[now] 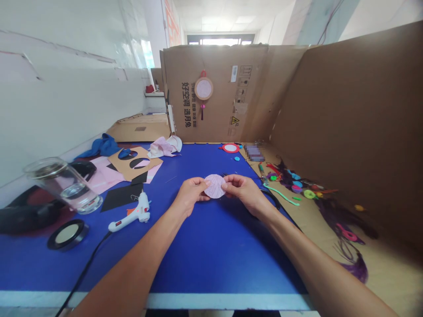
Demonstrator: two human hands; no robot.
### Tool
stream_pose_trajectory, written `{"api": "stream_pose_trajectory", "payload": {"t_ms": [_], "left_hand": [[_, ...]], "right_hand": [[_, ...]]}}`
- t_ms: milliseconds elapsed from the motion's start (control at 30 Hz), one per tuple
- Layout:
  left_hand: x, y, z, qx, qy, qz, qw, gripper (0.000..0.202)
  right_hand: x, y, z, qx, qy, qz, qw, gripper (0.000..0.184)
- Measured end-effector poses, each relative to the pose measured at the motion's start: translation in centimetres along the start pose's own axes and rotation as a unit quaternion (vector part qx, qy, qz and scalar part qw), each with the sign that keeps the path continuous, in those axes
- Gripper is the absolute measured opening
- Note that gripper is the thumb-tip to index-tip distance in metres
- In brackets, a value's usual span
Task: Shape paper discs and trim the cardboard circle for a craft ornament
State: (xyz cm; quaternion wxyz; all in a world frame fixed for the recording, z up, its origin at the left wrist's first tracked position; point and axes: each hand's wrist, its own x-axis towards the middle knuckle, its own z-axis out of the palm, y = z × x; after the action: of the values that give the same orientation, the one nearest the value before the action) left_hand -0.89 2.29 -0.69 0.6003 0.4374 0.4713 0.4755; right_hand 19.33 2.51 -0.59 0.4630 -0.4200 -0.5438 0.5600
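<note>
Both my hands hold a small round pink disc (214,186) with a fan-like line pattern, a little above the blue table mat (211,246). My left hand (190,194) pinches its left edge with closed fingers. My right hand (243,189) grips the right edge between thumb and fingers. The disc faces up toward me, at the middle of the mat.
A white glue gun (132,215) with a black cord lies to the left, near a glass jar (62,185) and a black ring (68,234). Cardboard and pink and black paper scraps (132,169) lie behind. Coloured tassels, feathers and beads (297,182) cover the right side. Cardboard walls (346,123) enclose the back and right.
</note>
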Motion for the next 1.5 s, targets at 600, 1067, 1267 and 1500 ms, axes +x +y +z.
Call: {"api": "stream_pose_trajectory", "payload": {"t_ms": [600,1067,1267,1500], "left_hand": [[-0.05,0.21,-0.01,-0.028,0.007,-0.015,0.999,0.027],[-0.21,0.10,0.14,0.006,0.021,0.011,1.000,0.028],[-0.30,-0.03,0.29,-0.012,0.018,0.008,1.000,0.030],[-0.22,0.02,0.27,-0.019,0.002,-0.004,1.000,0.032]], "right_hand": [[0.13,0.39,0.04,0.012,-0.016,-0.015,1.000,0.042],[-0.27,-0.40,0.14,0.008,0.005,-0.017,1.000,0.047],[-0.12,0.33,0.51,-0.006,-0.014,-0.014,1.000,0.052],[0.06,0.28,0.13,0.012,0.028,-0.036,0.999,0.048]]}}
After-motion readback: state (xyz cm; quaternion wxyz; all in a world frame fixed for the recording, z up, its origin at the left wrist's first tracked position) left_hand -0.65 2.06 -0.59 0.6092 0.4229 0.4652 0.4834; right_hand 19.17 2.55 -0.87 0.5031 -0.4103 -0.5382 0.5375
